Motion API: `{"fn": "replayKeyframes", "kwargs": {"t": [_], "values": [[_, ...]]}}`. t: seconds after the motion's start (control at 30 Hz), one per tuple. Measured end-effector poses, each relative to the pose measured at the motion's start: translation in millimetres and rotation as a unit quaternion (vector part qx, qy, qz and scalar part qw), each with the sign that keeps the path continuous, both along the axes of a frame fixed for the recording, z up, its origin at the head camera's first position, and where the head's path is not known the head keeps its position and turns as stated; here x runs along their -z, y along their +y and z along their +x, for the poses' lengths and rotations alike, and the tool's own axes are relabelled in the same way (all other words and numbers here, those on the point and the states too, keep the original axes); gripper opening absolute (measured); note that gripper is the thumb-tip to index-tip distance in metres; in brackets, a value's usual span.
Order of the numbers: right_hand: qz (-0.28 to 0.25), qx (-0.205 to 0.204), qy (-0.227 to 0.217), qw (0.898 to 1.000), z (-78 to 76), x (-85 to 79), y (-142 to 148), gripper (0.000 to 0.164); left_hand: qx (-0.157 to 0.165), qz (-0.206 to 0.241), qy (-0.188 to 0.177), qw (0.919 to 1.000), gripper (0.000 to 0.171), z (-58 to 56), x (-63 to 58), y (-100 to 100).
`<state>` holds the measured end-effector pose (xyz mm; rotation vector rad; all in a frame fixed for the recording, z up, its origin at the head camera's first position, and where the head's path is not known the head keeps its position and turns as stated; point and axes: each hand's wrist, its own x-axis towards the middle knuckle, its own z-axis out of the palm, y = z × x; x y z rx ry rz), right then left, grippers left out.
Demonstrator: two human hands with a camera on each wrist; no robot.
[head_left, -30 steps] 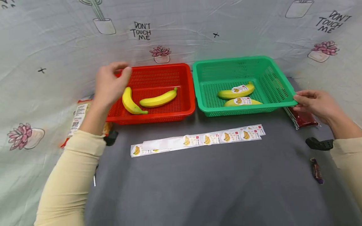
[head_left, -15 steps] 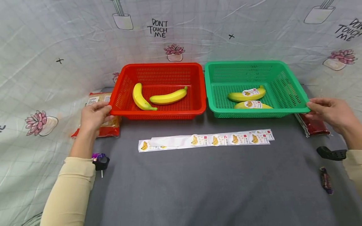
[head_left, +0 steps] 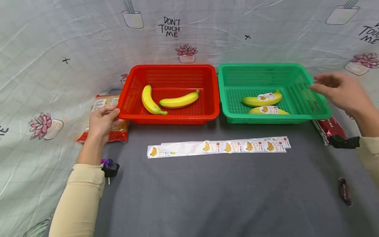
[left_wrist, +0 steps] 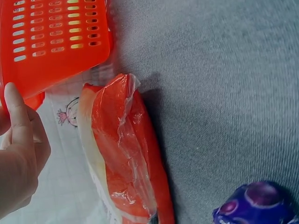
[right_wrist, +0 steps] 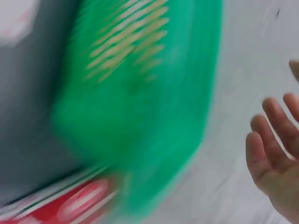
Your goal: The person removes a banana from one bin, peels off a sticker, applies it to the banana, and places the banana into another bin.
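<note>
In the head view my left hand (head_left: 102, 122) pinches the front left corner of the red basket (head_left: 174, 117), with fingertips at its rim. Two yellow bananas lie inside: a curved banana (head_left: 149, 102) on the left and a second banana (head_left: 179, 100) beside it. My right hand (head_left: 343, 90) is raised over the right end of the green basket (head_left: 278, 117), its fingers loosely bent around nothing. The right wrist view shows that hand (right_wrist: 278, 163) off the basket's rim. Inside the green basket lie a labelled banana (head_left: 251, 101) and another labelled banana (head_left: 253, 111), partly hidden by the front wall.
Strips of banana stickers (head_left: 219, 147) lie across the grey table (head_left: 207, 194). An orange-and-clear bag (left_wrist: 126, 144) sits under my left hand, with a purple-wrapped lollipop (left_wrist: 257, 205) closer in. On the right are a red packet (head_left: 330, 128) and a dark wrapped sweet (head_left: 344, 192).
My left hand came down from above the red basket and took hold of its front left corner. My right hand let go of the green basket's corner and rose. The head view shifted.
</note>
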<state>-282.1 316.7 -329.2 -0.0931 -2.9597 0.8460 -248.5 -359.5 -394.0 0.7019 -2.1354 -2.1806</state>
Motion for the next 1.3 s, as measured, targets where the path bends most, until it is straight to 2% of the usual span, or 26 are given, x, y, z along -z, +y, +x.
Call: {"fn": "replayKeyframes", "kwargs": {"t": [0.07,0.17,0.27,0.37,0.53,0.63,0.7,0.8,1.1,1.3], "values": [[-0.018,-0.057,-0.008,0.998,-20.0,-20.8,-32.5,0.060,-0.005,0.010,0.002,0.9999,0.031,-1.4,0.1,-1.0],[-0.051,-0.153,-0.021,0.987,-52.0,-45.7,-92.1,0.054,-0.017,0.015,0.004,0.9997,0.034,-2.9,2.5,1.3],[-0.050,-0.231,-0.043,0.971,-81.2,-53.7,-159.7,0.053,-0.031,0.028,0.009,0.9991,0.036,-4.0,8.3,7.0],[-0.040,-0.291,-0.088,0.952,-106.6,-41.2,-220.4,0.052,-0.040,0.040,0.016,0.9983,0.037,-4.5,15.9,15.9],[-0.030,-0.362,-0.177,0.915,-137.5,5.7,-291.0,0.050,-0.040,0.035,0.019,0.9984,0.040,-7.1,27.6,30.6],[-0.010,-0.382,-0.219,0.898,-147.5,31.9,-314.9,0.050,-0.042,0.035,0.020,0.9983,0.039,-8.7,31.3,35.7],[0.000,-0.383,-0.244,0.891,-151.4,44.7,-324.4,0.052,-0.046,0.037,0.023,0.9980,0.038,-9.6,32.0,37.0],[0.006,-0.375,-0.268,0.887,-155.1,56.7,-333.0,0.052,-0.050,0.049,0.033,0.9970,0.038,-10.2,31.1,35.5],[-0.012,-0.390,-0.276,0.878,-162.2,74.0,-356.1,0.049,-0.076,0.079,0.045,0.9930,0.036,-8.4,25.6,20.4],[-0.005,-0.402,-0.269,0.875,-166.6,73.6,-375.9,0.044,-0.101,0.084,0.054,0.9898,0.027,-7.4,23.5,6.0]]}}
